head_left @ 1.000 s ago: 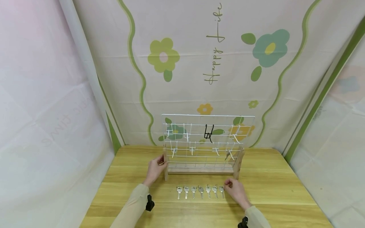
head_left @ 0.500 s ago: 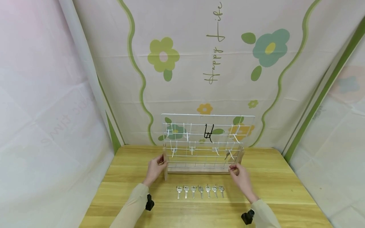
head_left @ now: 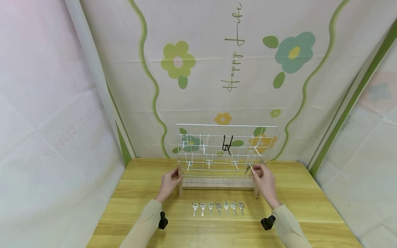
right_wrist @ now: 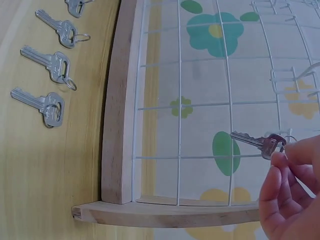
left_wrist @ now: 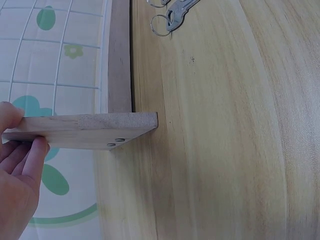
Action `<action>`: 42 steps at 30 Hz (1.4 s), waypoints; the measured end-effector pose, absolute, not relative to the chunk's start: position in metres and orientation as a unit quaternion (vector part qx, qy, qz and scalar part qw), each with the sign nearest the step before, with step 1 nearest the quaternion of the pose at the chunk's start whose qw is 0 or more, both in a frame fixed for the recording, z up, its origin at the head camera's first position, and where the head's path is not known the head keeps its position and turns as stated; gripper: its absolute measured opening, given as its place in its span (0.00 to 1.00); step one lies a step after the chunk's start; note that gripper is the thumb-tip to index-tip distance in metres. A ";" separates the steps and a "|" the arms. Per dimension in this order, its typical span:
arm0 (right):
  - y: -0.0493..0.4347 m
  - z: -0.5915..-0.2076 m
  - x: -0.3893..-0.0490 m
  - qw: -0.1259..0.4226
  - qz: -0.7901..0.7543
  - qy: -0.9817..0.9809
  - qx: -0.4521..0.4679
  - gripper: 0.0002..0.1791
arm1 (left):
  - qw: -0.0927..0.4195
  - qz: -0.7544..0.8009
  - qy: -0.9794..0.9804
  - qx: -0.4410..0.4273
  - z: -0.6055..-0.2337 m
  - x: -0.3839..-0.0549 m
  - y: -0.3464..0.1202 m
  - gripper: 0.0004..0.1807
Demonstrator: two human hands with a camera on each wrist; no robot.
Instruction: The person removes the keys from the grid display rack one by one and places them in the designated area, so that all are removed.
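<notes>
My left hand (head_left: pixel 169 184) grips the left wooden upright (left_wrist: pixel 80 131) of a white wire grid rack (head_left: pixel 218 176), thumb on one face and fingers on the other. At the rack's lower right, my right hand (head_left: pixel 266 182) pinches a silver key (right_wrist: pixel 267 145) by its ring end, thumb against fingertips. Its toothed blade points away from the fingers, in front of the wires. The lower right white hook (head_left: pixel 250 168) is right by these fingertips and partly hidden; whether the ring is around it, I cannot tell.
Several keys with rings lie in a row on the wooden table (head_left: pixel 211 230) before the rack, including a rightmost key (head_left: pixel 241 208). Several white hooks and one black hook (head_left: pixel 227 145) hang on the grid. A floral cloth (head_left: pixel 198 96) stands behind.
My right hand has left the rightmost key of the row, risen to the rack's lower right and taken hold of the key there. The left hand stays on the upright.
</notes>
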State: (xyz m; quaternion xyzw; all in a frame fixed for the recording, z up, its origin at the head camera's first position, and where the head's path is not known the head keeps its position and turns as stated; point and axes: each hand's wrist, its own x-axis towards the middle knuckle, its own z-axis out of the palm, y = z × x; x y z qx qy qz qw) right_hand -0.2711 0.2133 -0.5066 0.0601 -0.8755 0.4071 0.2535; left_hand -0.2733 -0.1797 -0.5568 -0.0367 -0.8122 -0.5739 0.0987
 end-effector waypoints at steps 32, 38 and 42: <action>0.212 -0.504 -0.273 0.263 0.413 -0.871 0.054 0.06 | 0.085 -0.572 -0.815 -0.049 -0.530 -0.257 -0.175 0.25; 0.213 -0.505 -0.267 0.268 0.414 -0.867 0.071 0.06 | 0.095 -0.572 -0.813 -0.042 -0.542 -0.263 -0.175 0.25; 0.213 -0.503 -0.261 0.264 0.419 -0.865 0.075 0.05 | 0.093 -0.570 -0.816 -0.033 -0.551 -0.269 -0.177 0.25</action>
